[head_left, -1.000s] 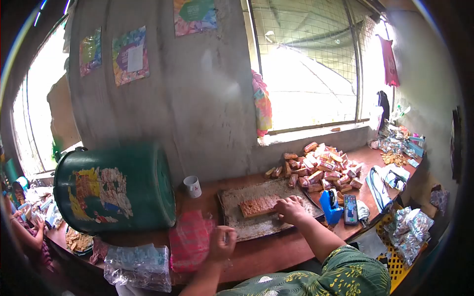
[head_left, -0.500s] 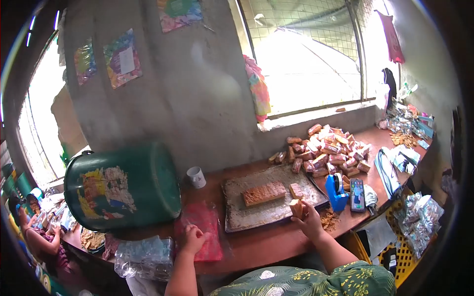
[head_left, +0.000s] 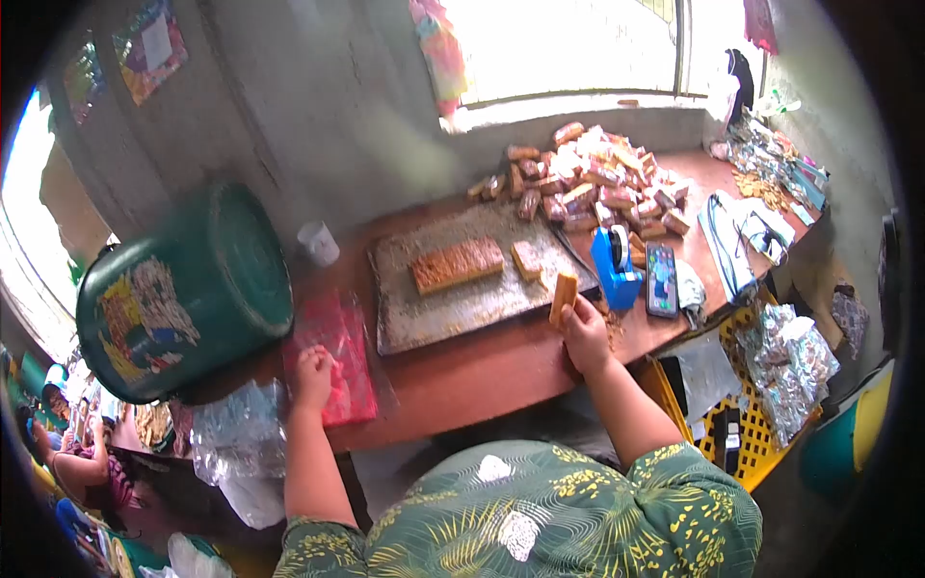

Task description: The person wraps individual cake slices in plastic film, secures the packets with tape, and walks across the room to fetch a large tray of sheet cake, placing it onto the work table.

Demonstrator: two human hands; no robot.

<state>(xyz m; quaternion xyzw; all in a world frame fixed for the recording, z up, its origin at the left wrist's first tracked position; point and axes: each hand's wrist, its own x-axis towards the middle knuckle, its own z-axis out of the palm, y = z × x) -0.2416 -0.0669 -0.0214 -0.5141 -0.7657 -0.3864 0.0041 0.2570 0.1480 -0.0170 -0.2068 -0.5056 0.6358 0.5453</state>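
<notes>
My right hand [head_left: 588,339] grips a narrow slice of brown cake [head_left: 563,295], held upright near the front right corner of the baking tray [head_left: 405,323]. On that tray sit a larger cake block [head_left: 458,265] and a smaller cut piece [head_left: 526,260]. My left hand [head_left: 313,378] is over a red sheet [head_left: 352,385] with clear plastic on it. Its fingers are curled together, and whatever lies between them is too small to make out.
Wrapped bars [head_left: 597,183] are heaped behind the tray. A blue tape dispenser [head_left: 617,275] and a phone [head_left: 661,279] stand right of it. A green drum [head_left: 193,289] lies at left by a white mug [head_left: 318,244]. Another person [head_left: 82,462] sits far left.
The view has tipped downward. My right hand has raised the cake slice and turned it more upright, nearer the tray's corner. My left hand stays over the red sheet, fingers curled.
</notes>
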